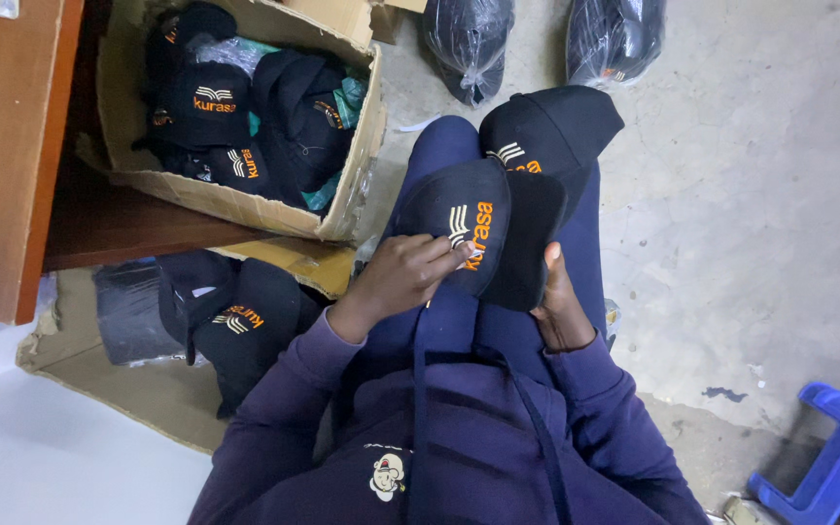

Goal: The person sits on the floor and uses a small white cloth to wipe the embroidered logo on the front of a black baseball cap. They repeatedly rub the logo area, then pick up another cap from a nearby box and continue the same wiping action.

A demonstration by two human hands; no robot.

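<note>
A cardboard box (245, 199) of black caps sits far left on the floor; another cap (551, 131) rests on the knee. The black cap with orange embroidery (473, 233) lies on the lap. The right hand (561, 311) grips its brim, and the left hand (401, 277) pinches at the stitching. Best to keep the brim steady and work the fingertips lightly.
</note>
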